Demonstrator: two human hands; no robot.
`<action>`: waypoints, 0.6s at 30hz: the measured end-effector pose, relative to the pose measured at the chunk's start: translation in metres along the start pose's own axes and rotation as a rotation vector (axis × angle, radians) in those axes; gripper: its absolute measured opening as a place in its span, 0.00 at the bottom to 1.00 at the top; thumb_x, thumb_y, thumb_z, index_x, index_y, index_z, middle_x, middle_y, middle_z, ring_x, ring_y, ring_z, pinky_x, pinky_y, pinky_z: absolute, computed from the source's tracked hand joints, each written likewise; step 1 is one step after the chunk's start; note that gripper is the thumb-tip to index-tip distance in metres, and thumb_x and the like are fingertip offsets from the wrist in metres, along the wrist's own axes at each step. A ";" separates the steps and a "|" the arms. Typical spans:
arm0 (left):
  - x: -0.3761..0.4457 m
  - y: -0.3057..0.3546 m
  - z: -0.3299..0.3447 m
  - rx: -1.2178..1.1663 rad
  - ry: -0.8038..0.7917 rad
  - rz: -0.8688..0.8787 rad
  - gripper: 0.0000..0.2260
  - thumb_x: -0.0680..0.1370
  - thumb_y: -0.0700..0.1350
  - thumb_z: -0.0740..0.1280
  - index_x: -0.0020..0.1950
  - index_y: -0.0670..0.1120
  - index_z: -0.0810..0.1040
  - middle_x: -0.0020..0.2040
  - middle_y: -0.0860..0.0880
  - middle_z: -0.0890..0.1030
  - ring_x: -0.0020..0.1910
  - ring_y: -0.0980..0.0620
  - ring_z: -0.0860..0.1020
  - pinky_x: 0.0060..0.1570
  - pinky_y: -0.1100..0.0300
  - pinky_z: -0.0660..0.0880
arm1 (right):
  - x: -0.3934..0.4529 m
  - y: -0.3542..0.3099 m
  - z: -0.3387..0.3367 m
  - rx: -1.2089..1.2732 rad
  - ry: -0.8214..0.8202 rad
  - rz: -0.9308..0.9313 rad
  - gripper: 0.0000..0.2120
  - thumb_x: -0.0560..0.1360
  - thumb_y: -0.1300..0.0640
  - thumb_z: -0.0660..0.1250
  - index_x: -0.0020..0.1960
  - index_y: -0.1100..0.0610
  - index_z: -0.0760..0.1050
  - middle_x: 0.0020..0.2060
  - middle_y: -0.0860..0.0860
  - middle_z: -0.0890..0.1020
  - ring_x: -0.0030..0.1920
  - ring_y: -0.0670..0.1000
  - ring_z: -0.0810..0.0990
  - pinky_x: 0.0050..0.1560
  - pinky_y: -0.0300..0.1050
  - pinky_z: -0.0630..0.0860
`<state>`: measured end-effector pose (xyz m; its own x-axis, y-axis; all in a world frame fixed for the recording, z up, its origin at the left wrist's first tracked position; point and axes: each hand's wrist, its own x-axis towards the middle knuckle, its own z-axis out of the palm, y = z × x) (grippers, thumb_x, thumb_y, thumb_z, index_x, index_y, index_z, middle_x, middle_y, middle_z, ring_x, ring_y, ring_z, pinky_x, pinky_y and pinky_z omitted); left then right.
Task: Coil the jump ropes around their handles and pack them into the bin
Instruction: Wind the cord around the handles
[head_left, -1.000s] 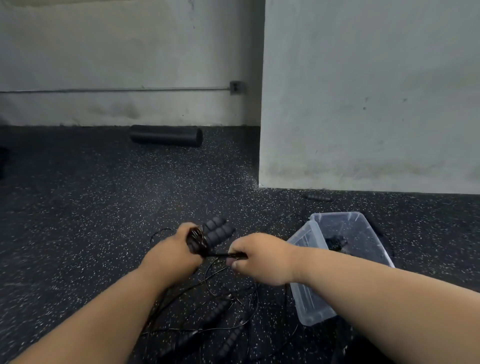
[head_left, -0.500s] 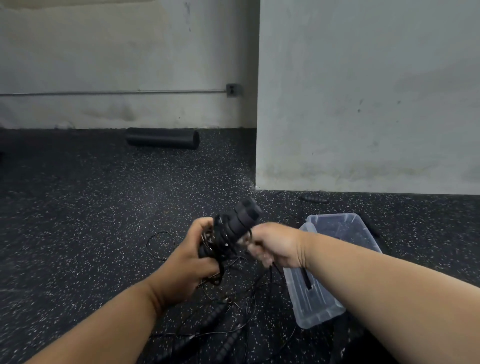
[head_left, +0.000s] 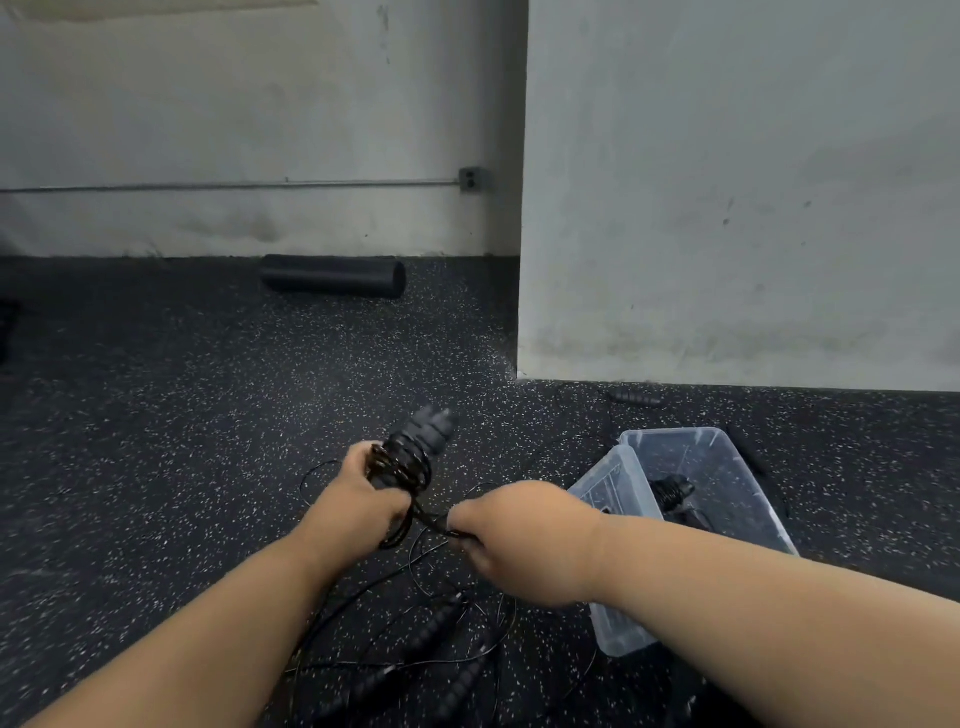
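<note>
My left hand (head_left: 358, 506) has its grip closed around a pair of ribbed black foam jump-rope handles (head_left: 423, 434), held together and tilted up and away from me, with thin black cord already coiled in several loops around their lower part (head_left: 402, 465). My right hand (head_left: 524, 540) sits just to the right and a little lower, its grip pinching the free stretch of that same black cord (head_left: 434, 519), which runs taut from the coil to my fingers. Both hands hover above the dark speckled rubber floor (head_left: 156, 441).

Below them on the floor lies a loose tangle of more black jump ropes (head_left: 441, 623), thin cords looping over several ribbed handles. To my right stands the clear plastic rectangular bin (head_left: 737, 467), resting on the floor near the corner of the pale concrete wall (head_left: 727, 182); one coiled black jump rope (head_left: 672, 491) already lies inside it. Another black ribbed handle (head_left: 636, 398) lies by the foot of that wall, beyond the bin. Farther off, against the back wall, a black foam roller (head_left: 335, 275) lies on its side
</note>
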<state>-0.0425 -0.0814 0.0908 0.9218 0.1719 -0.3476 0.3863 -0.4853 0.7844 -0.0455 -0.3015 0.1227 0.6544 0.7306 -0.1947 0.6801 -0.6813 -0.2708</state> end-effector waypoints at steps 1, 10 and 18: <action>0.002 -0.006 0.001 0.081 -0.031 -0.031 0.27 0.74 0.41 0.70 0.68 0.59 0.65 0.49 0.48 0.86 0.45 0.45 0.84 0.44 0.47 0.81 | -0.002 -0.002 -0.006 -0.051 0.050 -0.037 0.06 0.84 0.53 0.59 0.55 0.51 0.74 0.42 0.49 0.80 0.41 0.56 0.78 0.41 0.50 0.77; -0.012 -0.001 0.019 0.710 -0.101 0.325 0.25 0.74 0.52 0.67 0.69 0.61 0.65 0.45 0.55 0.81 0.44 0.51 0.81 0.42 0.54 0.76 | -0.005 0.027 -0.051 0.064 0.308 -0.102 0.08 0.82 0.44 0.67 0.53 0.45 0.82 0.42 0.41 0.83 0.43 0.45 0.79 0.45 0.45 0.76; -0.045 0.017 0.032 0.292 -0.312 0.574 0.28 0.68 0.51 0.70 0.67 0.62 0.68 0.52 0.55 0.82 0.46 0.56 0.81 0.49 0.52 0.81 | 0.018 0.082 -0.008 0.892 -0.023 0.162 0.12 0.81 0.50 0.71 0.45 0.59 0.79 0.38 0.51 0.81 0.38 0.47 0.76 0.44 0.42 0.74</action>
<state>-0.0784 -0.1249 0.1032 0.9071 -0.4119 -0.0864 -0.2221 -0.6430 0.7330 0.0249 -0.3447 0.1044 0.7068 0.6359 -0.3099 0.0657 -0.4952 -0.8663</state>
